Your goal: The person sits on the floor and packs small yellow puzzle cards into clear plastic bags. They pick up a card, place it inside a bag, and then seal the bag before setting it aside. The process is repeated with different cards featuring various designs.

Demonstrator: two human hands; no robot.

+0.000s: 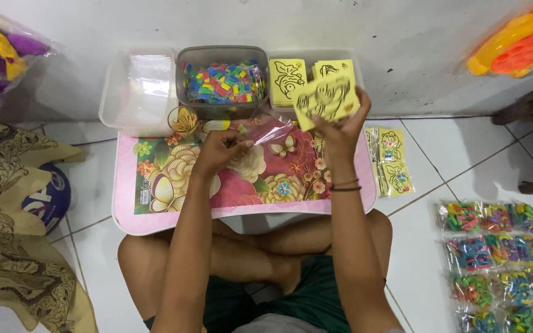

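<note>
A home floor used for piecework: white tiles [439, 185], a low flowered desk [155, 216], tubs and bagged trinkets [495, 265].

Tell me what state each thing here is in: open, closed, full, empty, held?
Right hand: raised, gripping yellow picture cards.
Left hand: fingers pinching a clear plastic sleeve over the small floral table.
Grey tub: open, filled with small colourful pieces.
Clear tub: open, looks empty.
Card tub: open, holding yellow cards.
Packets on the floor: sealed, laid in rows.
</note>
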